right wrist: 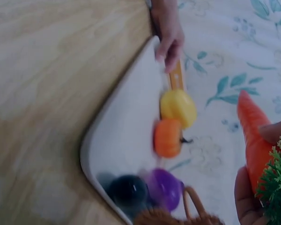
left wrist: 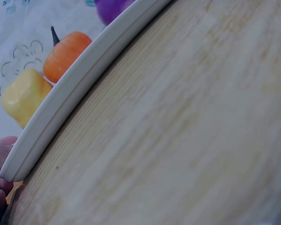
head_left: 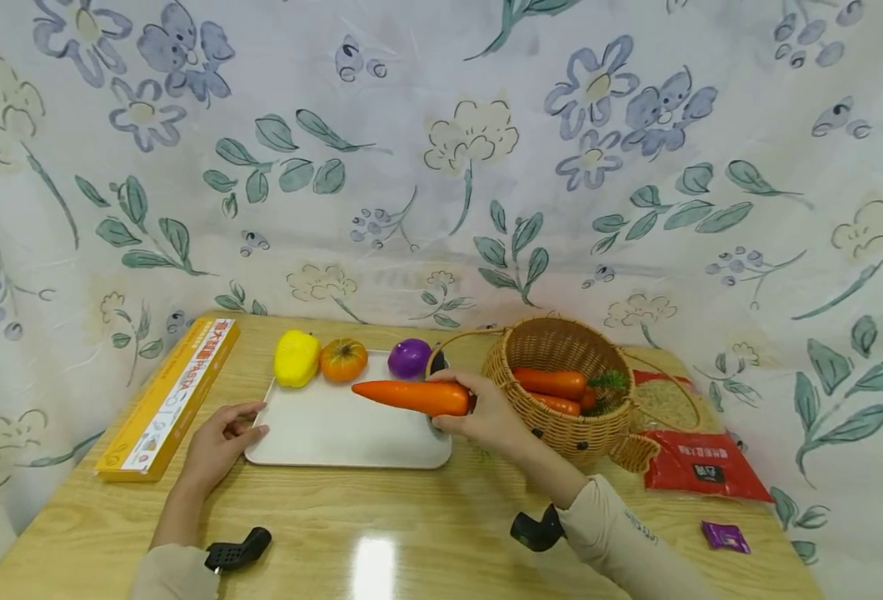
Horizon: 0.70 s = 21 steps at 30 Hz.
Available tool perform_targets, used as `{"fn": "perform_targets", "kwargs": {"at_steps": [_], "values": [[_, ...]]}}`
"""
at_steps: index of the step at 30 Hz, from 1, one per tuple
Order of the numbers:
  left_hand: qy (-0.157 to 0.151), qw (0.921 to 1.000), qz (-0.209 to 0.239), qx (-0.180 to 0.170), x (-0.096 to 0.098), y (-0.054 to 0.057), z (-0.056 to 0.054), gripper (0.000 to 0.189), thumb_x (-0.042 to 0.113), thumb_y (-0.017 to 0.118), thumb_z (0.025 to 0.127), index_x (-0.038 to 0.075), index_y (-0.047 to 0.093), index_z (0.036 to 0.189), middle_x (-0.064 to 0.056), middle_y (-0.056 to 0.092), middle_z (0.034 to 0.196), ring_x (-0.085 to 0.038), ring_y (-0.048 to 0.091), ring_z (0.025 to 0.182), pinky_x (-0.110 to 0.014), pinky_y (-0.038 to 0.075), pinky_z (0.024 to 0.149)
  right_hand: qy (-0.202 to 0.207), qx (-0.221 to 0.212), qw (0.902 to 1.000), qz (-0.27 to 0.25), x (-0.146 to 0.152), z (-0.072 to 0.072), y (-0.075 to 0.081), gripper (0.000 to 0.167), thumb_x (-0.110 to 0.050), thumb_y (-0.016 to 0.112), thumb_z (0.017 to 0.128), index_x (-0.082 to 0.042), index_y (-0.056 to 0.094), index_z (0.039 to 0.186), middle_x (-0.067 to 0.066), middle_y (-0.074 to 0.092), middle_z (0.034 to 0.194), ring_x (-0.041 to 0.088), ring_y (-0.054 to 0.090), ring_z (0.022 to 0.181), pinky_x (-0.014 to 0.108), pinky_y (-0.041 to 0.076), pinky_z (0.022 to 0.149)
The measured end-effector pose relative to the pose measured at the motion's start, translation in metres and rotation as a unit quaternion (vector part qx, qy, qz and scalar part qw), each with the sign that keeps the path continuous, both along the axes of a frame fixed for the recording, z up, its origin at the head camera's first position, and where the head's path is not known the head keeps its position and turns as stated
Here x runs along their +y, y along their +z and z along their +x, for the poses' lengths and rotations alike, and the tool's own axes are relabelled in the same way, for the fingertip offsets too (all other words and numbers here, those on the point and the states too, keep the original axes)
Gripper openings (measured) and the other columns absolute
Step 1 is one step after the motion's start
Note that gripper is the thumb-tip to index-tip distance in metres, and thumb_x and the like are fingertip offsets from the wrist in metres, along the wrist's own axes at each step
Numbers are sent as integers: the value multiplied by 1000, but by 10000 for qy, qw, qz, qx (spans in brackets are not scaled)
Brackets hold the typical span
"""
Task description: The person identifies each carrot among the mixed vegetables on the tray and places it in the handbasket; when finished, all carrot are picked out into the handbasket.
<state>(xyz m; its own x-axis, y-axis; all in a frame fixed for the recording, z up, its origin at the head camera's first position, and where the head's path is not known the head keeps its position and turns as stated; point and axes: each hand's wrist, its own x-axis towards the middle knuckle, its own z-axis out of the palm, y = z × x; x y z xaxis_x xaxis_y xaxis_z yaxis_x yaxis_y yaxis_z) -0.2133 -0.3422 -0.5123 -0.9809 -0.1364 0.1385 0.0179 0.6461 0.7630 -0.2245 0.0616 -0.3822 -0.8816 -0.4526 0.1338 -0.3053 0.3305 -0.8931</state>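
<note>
My right hand [head_left: 485, 413] holds an orange toy carrot [head_left: 411, 396] by its thick end, above the right part of a white tray [head_left: 351, 437]. The carrot's leafy green top [right wrist: 277, 187] shows in the right wrist view. At the tray's left side, my left hand [head_left: 220, 442] grips the rim, with fingers above and below it in the left wrist view. Along the tray's far side stand a yellow bell pepper [head_left: 296, 358], an orange pumpkin [head_left: 344, 360] and a purple onion-like vegetable [head_left: 410, 358]. Beside it is a dark round vegetable [right wrist: 128, 190], mostly hidden in the head view.
Right of the tray, a wicker basket [head_left: 501, 367] with handles holds more carrots [head_left: 550, 383]. A red food packet [head_left: 711, 467] and a small purple sachet [head_left: 725, 537] lie farther right. At the left is a yellow pasta box [head_left: 172, 400]. A floral cloth [head_left: 411, 167] hangs behind the table.
</note>
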Motion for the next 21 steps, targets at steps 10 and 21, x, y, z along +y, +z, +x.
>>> {"fn": "perform_targets", "kwargs": {"at_steps": [10, 21], "values": [[21, 9999, -100, 0, 0, -4, 1, 45, 33, 68, 95, 8, 64, 131, -9, 59, 117, -3, 45, 81, -17, 38, 68, -47, -1, 9998, 198, 54, -11, 25, 48, -6, 76, 83, -10, 63, 129, 16, 60, 124, 25, 56, 94, 35, 49, 76], [42, 9999, -100, -2, 2, -7, -1, 46, 36, 68, 95, 8, 64, 131, 2, 56, 112, -2, 45, 81, -16, 38, 68, -433, -112, 9975, 545, 108, -33, 51, 50, -6, 72, 85, -10, 60, 133, 18, 56, 128, 30, 56, 97, 37, 49, 78]]}}
